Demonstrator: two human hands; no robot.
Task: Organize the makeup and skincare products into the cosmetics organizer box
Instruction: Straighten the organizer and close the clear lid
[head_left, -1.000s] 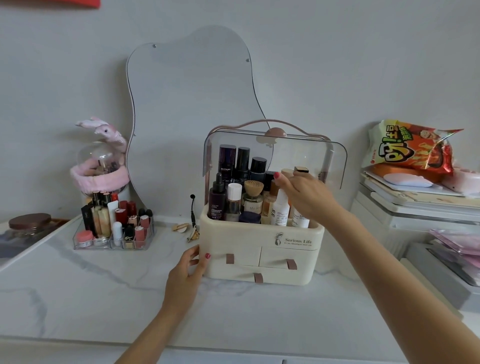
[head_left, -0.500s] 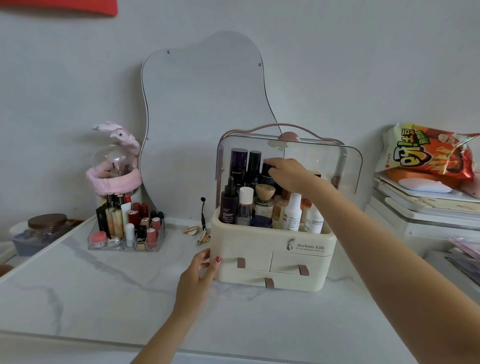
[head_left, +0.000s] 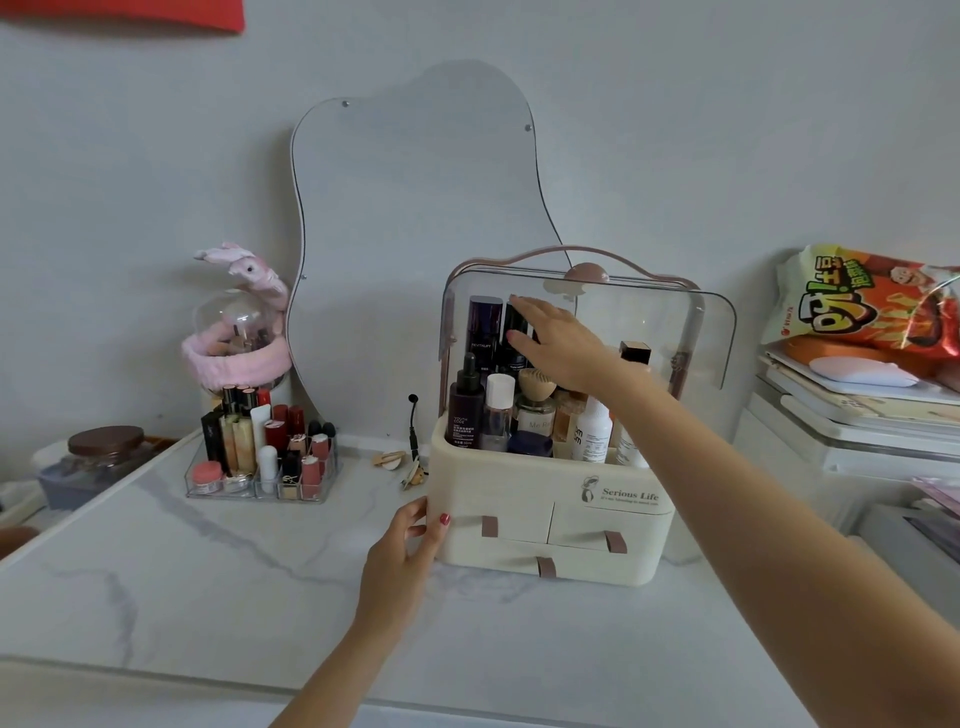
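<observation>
Several lipsticks (head_left: 280, 441) beside organizer box (head_left: 550, 519)

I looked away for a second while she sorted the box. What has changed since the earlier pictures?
The right hand moved from the white bottles at the front right up and back to the tall dark bottles in the rear row, fingers spread against them. The left hand stays braced on the organizer box, whose drawers remain closed and lid open.
</observation>
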